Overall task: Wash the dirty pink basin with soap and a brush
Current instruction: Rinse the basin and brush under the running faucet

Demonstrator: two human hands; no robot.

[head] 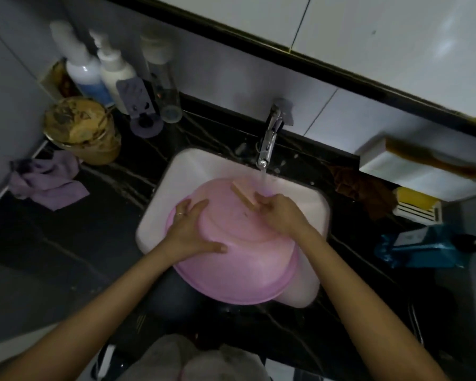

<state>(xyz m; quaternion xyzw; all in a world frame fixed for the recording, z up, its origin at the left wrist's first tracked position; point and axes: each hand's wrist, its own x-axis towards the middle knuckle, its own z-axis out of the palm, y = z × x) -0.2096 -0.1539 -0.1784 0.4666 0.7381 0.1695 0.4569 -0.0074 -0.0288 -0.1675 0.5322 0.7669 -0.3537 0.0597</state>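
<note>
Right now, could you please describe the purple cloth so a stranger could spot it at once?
Start at the white sink in the black counter and look left. The purple cloth lies crumpled beside a gold jar. Unlike the brown cloth right of the sink, it is lilac.

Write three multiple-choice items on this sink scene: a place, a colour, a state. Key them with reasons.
1. The purple cloth lies: A) on the counter left of the sink; B) in the sink; C) on the wall shelf.
2. The basin is: A) blue; B) pink; C) yellow.
3. The tap is: A) off; B) missing; C) running.
Key: 1 A, it lies crumpled on the dark counter at left. 2 B, its upturned shell is pink. 3 C, water streams from the spout, beside the brush held by the right hand.
</note>
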